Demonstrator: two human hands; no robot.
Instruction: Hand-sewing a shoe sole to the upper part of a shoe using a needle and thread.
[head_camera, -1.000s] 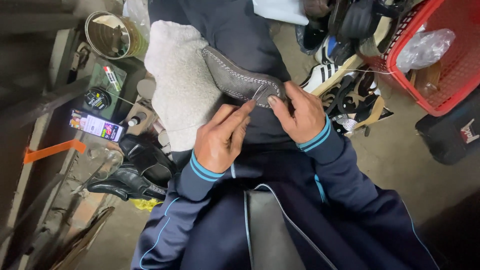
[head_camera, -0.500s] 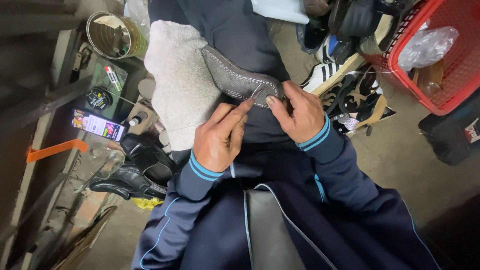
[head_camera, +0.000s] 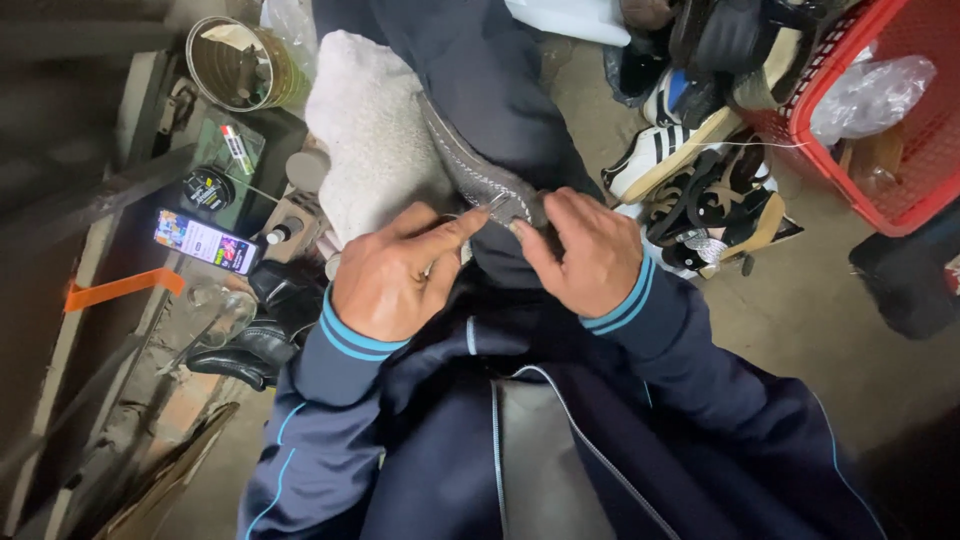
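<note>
The grey shoe (head_camera: 470, 165) lies on the lap, its stitched edge pinched by the left hand (head_camera: 390, 275) and right hand (head_camera: 590, 255); the seam is best kept taut, judged from this.

Your left is crowded by a tin can (head_camera: 238, 62) and phone (head_camera: 206, 241); a shoe pile (head_camera: 700, 170) blocks right; bare floor (head_camera: 800, 320) beyond it.

Navy zip jacket, light-blue striped cuffs (head_camera: 345, 330) and piping
</note>
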